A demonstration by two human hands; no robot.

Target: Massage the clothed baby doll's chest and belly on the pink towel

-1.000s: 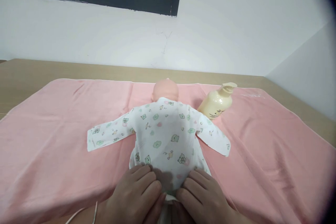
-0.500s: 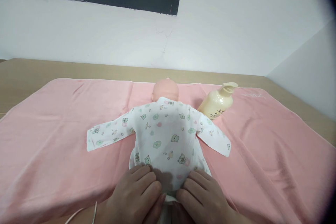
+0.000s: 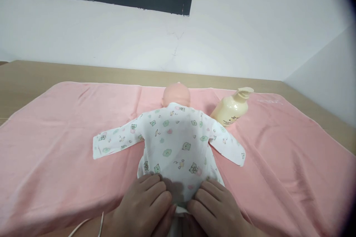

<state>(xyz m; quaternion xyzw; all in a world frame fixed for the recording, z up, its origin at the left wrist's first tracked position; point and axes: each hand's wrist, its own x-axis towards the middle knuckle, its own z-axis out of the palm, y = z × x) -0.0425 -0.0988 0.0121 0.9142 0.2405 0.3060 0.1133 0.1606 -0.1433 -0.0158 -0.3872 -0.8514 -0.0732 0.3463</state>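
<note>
Fingers [image 3: 155,192] of both hands lie flat and spread, gripping nothing, pressed as before on the hem of one printed shirt [image 3: 175,144]. Left hand [image 3: 144,207], right hand [image 3: 217,209]. One doll [image 3: 177,94] wears it, face down on one pink cloth [image 3: 55,148]. One bottle [image 3: 232,107] stands beside; its label is unreadable.

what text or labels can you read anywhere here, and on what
No text here can be read.
Cream pump bottle: a small dark print on its side, too small and blurred to read.
Doll's printed shirt: only little animal and cloud pictures, no words.
Pink towel: a faint pale mark near its far right corner, unreadable.
</note>
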